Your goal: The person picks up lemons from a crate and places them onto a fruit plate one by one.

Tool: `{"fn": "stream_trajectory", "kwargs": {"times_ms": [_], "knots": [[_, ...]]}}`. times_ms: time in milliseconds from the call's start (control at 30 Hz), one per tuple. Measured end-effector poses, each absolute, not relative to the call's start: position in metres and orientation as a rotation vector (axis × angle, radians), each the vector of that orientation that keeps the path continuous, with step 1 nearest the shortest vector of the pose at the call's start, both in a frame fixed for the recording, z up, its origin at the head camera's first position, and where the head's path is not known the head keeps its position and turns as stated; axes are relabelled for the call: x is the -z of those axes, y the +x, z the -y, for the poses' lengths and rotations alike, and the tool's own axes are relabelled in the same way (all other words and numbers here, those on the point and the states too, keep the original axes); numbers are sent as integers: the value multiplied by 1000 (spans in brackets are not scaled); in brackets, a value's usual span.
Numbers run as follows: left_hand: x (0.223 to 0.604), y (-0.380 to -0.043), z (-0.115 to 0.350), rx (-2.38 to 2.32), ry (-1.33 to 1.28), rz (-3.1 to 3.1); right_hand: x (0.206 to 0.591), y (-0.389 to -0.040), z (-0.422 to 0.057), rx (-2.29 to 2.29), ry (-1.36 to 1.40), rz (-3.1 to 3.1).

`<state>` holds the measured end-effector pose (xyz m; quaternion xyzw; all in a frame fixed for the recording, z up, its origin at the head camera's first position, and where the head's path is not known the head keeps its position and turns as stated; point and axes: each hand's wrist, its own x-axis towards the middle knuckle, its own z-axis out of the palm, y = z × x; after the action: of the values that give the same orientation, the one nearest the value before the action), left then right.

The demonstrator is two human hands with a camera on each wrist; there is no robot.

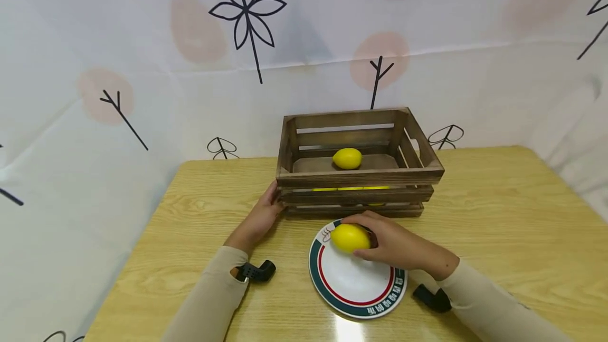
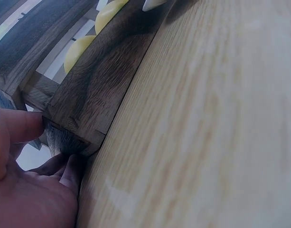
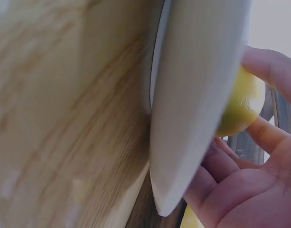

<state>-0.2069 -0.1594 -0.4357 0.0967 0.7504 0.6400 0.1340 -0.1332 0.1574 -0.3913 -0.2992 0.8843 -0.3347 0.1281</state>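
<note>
A yellow lemon [image 1: 350, 238] is at the far part of a white plate [image 1: 356, 278] with a green rim and a red ring. My right hand [image 1: 396, 240] holds this lemon between thumb and fingers. In the right wrist view, the lemon [image 3: 243, 102] shows partly behind the plate's edge [image 3: 197, 104]; whether it touches the plate is hidden. My left hand [image 1: 261, 218] grips the front left corner of a brown wooden crate [image 1: 356, 177]. In the left wrist view, thumb and fingers pinch the crate's lower corner [image 2: 64, 137].
Inside the crate another lemon [image 1: 348, 158] lies on top, and several more yellow ones show through the front slats. The wooden table [image 1: 503, 236] runs back to a patterned cloth [image 1: 313, 30]. Black wrist devices sit beside both sleeves.
</note>
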Motion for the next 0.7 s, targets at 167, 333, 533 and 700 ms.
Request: {"fn": "stream_trajectory", "kwargs": {"times_ms": [167,333,533,700], "knots": [[436,-207,156,-1871,278,-2178,395,-132,-158,984,-877,-2552],[436,-206,155,-1860,264,-2181,397,-132,-157,980,-860,-2533],[437,-206,156,-1899,268,-2135,397,-132,-156,971,-885,-2538],[436,-206,158,-1898,284,-2148,391,-132,-155,948,-894,-2552]]}}
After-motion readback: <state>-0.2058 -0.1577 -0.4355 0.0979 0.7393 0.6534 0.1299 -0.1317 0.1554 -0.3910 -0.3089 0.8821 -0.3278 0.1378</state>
